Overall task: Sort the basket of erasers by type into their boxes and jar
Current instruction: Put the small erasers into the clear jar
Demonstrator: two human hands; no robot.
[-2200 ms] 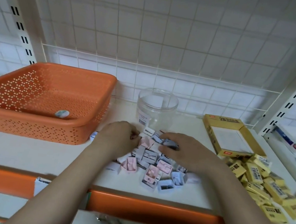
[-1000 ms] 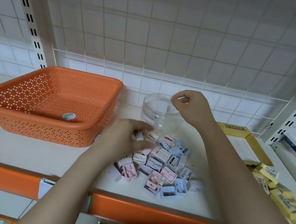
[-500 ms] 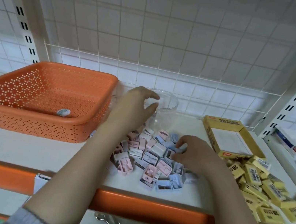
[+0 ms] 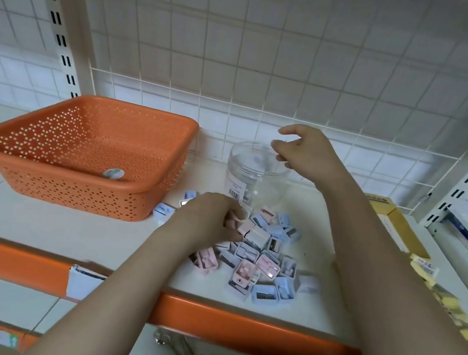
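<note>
left hand [image 4: 208, 219]: we see it gripping pastel erasers in pile [image 4: 260, 254], shelf front-centre.
right hand [image 4: 306, 154]: fingers loose, nothing held, over jar [image 4: 254, 174] mouth.
basket [image 4: 78, 154]: shelf left.

Soft even light, perhaps motion-blurred edges

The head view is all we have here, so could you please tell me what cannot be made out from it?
- Whether the right hand above the jar holds anything: its fingers hide it.
- What the left hand grips in the pastel pile: fingers cover it.
- The jar's contents: blurred through clear plastic.
- The yellow box: partly behind the right forearm.
- The yellow erasers: blurred, cut by the right edge.
</note>
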